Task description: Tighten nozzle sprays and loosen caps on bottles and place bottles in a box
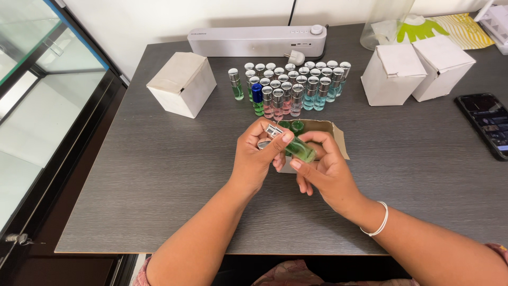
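white boxes (182, 83) (392, 73) (443, 65) | capped vials cluster (296, 85) | phone (487, 123) | grey speaker bar (257, 41)

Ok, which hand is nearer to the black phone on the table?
Right. The right hand sits between the left hand and the black phone at the table's right edge; the left hand is farther over, left of the small green bottle.

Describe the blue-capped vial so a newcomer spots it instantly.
Start at the long white device at the table's far edge. In front of it stands a cluster of vials. The blue-capped vial is in the front row near the left, green liquid inside; all the others have silver caps.
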